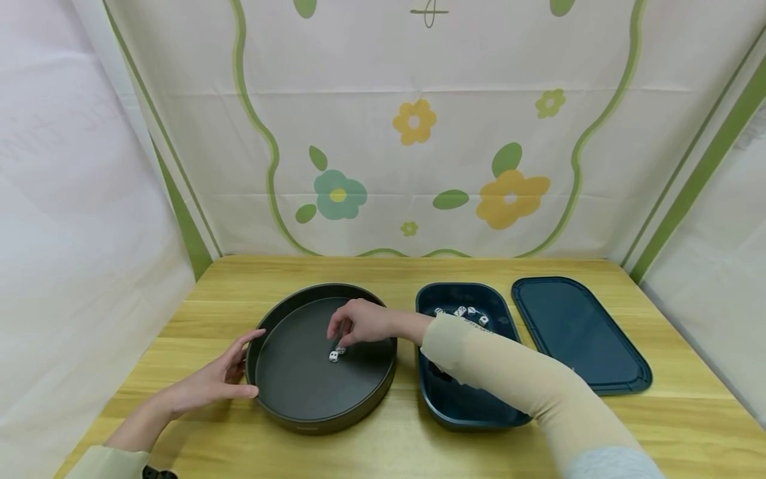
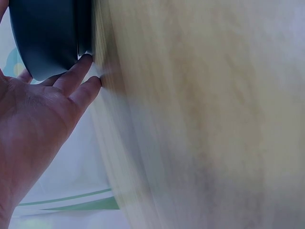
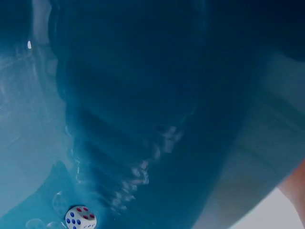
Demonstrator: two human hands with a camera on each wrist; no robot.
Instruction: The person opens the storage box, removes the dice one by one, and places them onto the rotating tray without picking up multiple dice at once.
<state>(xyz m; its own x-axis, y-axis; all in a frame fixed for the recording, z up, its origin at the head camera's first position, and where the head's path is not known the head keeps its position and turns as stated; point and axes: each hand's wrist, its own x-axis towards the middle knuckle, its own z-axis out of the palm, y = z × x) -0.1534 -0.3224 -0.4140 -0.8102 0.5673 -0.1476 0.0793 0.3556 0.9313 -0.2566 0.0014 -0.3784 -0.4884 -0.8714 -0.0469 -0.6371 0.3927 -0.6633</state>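
Note:
A round dark pan [image 1: 311,392] with a raised rim sits on the wooden table. My left hand [image 1: 206,386] rests against its left side, fingers and thumb spread along the rim; in the left wrist view the fingertips touch the pan's outer wall [image 2: 47,38]. Over the pan's middle my right hand [image 1: 365,320] reaches down, thumb and forefinger apart. White dice [image 1: 334,356] lie on the pan floor right under those fingertips. Several more dice [image 1: 460,311] are in a dark blue rectangular container [image 1: 469,421] beneath my right forearm; one die [image 3: 80,218] shows in the right wrist view.
A dark blue lid [image 1: 574,326] lies flat on the table right of the container. The table [image 1: 383,452] ends at a white cloth backdrop [image 1: 371,80] with printed flowers. Cloth walls stand on both sides.

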